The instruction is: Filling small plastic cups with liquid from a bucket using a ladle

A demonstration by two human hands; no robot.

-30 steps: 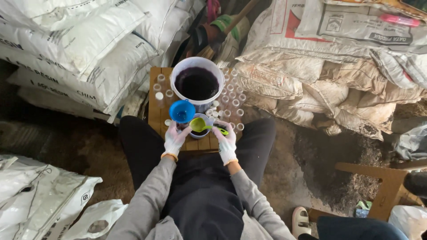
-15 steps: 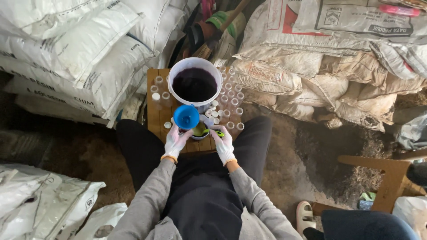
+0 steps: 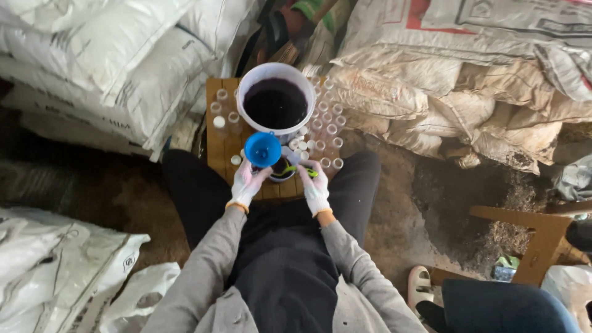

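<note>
Blue plastic funnel [image 3: 263, 149] sits at the near edge of the low wooden stool [image 3: 217, 154], its mouth up, just in front of the white bucket [image 3: 275, 105] of dark purple-black liquid. The funnel's spout is hidden below the cone; it appears to stand in a small container that the left hand [image 3: 247, 184] steadies, though the container itself cannot be made out. Left hand, in a thin white glove, is curled closed around whatever lies under the funnel, fingertips touching the funnel's lower rim.

Right hand [image 3: 316, 188], also gloved, is closed on the handle of a green plastic ladle [image 3: 295, 171] whose bowl dips into a small bowl [image 3: 282, 171] of dark liquid just beside the funnel.

Handling, as a judgement — the funnel is light, rigid, thin-walled plastic, likely wet and slick on the inside; best held by the outer rim or pinched at the neck together with the vessel below, since it would tip easily if knocked. The ladle is light and stiff; a loaded scoop will drip, so keep it level.

Round about: many small clear vials [image 3: 327, 126] stand open on the stool right of the bucket, a few more [image 3: 221, 106] to its left, one white cap [image 3: 235, 160] near the funnel. White woven sacks [image 3: 111, 55] are stacked left, tan paper sacks [image 3: 444, 80] right — bare earth floor [image 3: 431, 203] below.
</note>
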